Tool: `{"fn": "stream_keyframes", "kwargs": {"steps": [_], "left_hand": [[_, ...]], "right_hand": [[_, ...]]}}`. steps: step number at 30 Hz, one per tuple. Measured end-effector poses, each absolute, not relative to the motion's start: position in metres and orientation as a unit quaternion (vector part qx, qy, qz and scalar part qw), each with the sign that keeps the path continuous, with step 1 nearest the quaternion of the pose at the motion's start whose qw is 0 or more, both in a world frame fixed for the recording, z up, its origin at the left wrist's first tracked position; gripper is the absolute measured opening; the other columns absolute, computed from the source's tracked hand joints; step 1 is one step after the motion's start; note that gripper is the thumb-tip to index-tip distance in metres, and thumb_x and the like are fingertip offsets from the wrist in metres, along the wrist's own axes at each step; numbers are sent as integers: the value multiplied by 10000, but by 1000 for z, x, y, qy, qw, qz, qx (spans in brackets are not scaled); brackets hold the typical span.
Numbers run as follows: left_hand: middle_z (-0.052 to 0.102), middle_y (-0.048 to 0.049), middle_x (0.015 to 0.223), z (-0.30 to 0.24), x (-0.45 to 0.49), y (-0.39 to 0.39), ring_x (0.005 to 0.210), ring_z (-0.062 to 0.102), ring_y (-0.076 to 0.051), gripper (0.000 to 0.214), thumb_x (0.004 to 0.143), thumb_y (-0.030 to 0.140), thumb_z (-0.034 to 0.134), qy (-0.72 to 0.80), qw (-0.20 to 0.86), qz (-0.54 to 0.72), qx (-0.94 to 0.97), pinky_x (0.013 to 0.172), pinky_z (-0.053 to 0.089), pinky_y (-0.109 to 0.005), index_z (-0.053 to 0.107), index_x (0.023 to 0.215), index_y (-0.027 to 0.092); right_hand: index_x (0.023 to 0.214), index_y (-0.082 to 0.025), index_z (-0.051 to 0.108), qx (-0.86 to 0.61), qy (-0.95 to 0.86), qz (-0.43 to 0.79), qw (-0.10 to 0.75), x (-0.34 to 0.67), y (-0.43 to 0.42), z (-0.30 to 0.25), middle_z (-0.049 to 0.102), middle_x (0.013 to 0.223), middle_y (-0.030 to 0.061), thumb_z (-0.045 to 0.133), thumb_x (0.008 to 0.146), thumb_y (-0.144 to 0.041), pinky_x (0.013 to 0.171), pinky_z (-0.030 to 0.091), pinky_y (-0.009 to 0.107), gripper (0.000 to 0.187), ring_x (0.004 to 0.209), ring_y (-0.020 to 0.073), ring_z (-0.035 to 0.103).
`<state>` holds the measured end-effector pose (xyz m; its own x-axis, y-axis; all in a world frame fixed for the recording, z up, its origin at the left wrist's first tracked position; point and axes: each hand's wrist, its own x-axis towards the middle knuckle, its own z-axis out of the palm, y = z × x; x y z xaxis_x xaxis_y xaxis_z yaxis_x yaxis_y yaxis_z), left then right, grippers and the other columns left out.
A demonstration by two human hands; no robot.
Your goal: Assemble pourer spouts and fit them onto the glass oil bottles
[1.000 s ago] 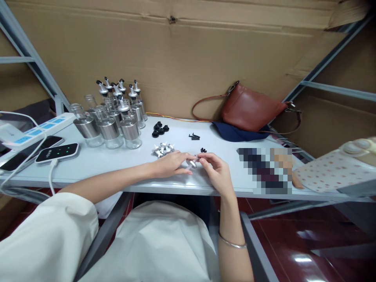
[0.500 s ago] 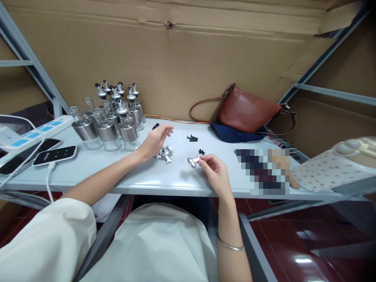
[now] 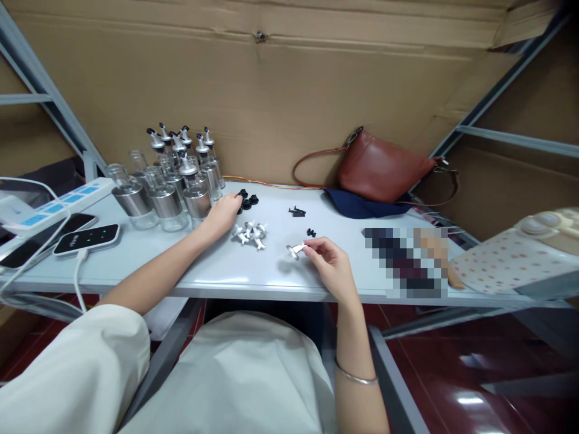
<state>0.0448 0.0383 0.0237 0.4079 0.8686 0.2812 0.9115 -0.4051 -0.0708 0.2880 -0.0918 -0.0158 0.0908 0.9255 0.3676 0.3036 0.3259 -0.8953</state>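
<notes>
My right hand (image 3: 332, 262) pinches a silver pourer spout (image 3: 296, 249) by its narrow end, just above the table, its round base pointing left. At the left edge of a group of black ring-shaped stoppers (image 3: 246, 202) is my left hand (image 3: 224, 214), fingers closed and curled down. Its fingertips are partly hidden, so what they grip does not show. Several loose silver spouts (image 3: 251, 234) lie in a pile between the hands. Small black parts (image 3: 311, 232) sit just beyond the right hand, and thin black flap pieces (image 3: 297, 211) lie farther back.
Several glass bottles with steel bands (image 3: 166, 205) stand at the left, some topped with pourers. A power strip (image 3: 67, 205) and a charging device (image 3: 88, 239) lie nearby. At the back right are a brown bag (image 3: 384, 169) and dark blue cloth (image 3: 362, 207); a dotted container (image 3: 511, 259) is far right.
My left hand has moved left and down from above the spout pile to the black stoppers, its fingers closing. The right hand keeps the spout in nearly the same place.
</notes>
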Motion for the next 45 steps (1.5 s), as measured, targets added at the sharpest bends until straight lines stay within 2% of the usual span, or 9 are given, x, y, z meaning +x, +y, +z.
{"fn": "stream_keyframes", "kwargs": {"steps": [7, 13, 17, 22, 27, 32, 36, 39, 45], "left_hand": [[610, -130, 940, 28, 47, 36, 848, 592, -229, 279, 853, 68, 345, -538, 147, -89, -825, 703, 432, -305, 565, 1014, 130], [559, -144, 1022, 34, 51, 27, 932, 557, -236, 374, 834, 22, 335, -534, 116, -106, -831, 718, 434, -307, 452, 1176, 116], [500, -123, 1070, 34, 52, 27, 929, 506, -189, 372, 829, -1, 305, -486, 84, -220, -841, 769, 429, -299, 394, 1160, 144], [464, -68, 1026, 22, 64, 16, 830, 452, -127, 241, 884, 68, 254, -309, 11, -348, -885, 777, 425, -262, 351, 1058, 204], [483, -34, 993, 11, 84, -17, 791, 472, -104, 196, 937, 140, 226, -156, -134, -244, -948, 763, 416, -240, 400, 991, 212], [528, -47, 1031, 5, 92, -29, 824, 537, -111, 230, 970, 225, 236, -153, -208, -168, -951, 785, 422, -245, 443, 1070, 204], [576, -61, 1044, 6, 93, -27, 872, 579, -131, 245, 967, 223, 262, -200, -181, -200, -942, 789, 431, -256, 445, 1124, 184], [606, -62, 1021, 11, 92, -28, 856, 603, -144, 242, 969, 250, 280, -234, -122, -211, -941, 763, 434, -264, 476, 1087, 170], [655, -19, 860, 13, 97, -36, 705, 620, -159, 280, 942, 400, 380, -292, -46, -122, -947, 591, 381, -247, 547, 966, 176]], "right_hand": [[828, -201, 662, -510, -607, 286, 538, 288, -93, -14, 645, 764, 22, 620, 789, -360, 676, 432, 293, 169, 703, 162, 551], [839, -202, 662, -511, -605, 291, 537, 287, -93, -14, 646, 784, 26, 618, 796, -367, 692, 431, 298, 176, 725, 165, 556], [834, -201, 652, -500, -591, 312, 551, 288, -92, -16, 646, 779, 19, 618, 799, -354, 715, 437, 298, 161, 733, 162, 577], [856, -198, 634, -494, -564, 319, 580, 289, -90, -18, 637, 752, 10, 619, 799, -348, 738, 438, 301, 162, 741, 159, 584], [848, -196, 623, -500, -539, 306, 604, 289, -88, -20, 628, 730, 3, 633, 783, -351, 733, 434, 301, 168, 721, 158, 579], [842, -200, 618, -504, -533, 306, 607, 290, -88, -21, 621, 714, 3, 634, 778, -347, 715, 434, 303, 161, 709, 164, 576], [844, -199, 617, -505, -526, 306, 611, 290, -87, -21, 631, 740, 9, 641, 769, -343, 728, 439, 309, 165, 723, 168, 582], [847, -199, 616, -506, -524, 309, 611, 290, -87, -22, 637, 754, 13, 643, 768, -345, 731, 441, 309, 169, 728, 168, 585], [842, -197, 622, -507, -523, 305, 614, 290, -87, -22, 640, 761, 17, 641, 766, -341, 724, 444, 304, 164, 731, 166, 580]]}}
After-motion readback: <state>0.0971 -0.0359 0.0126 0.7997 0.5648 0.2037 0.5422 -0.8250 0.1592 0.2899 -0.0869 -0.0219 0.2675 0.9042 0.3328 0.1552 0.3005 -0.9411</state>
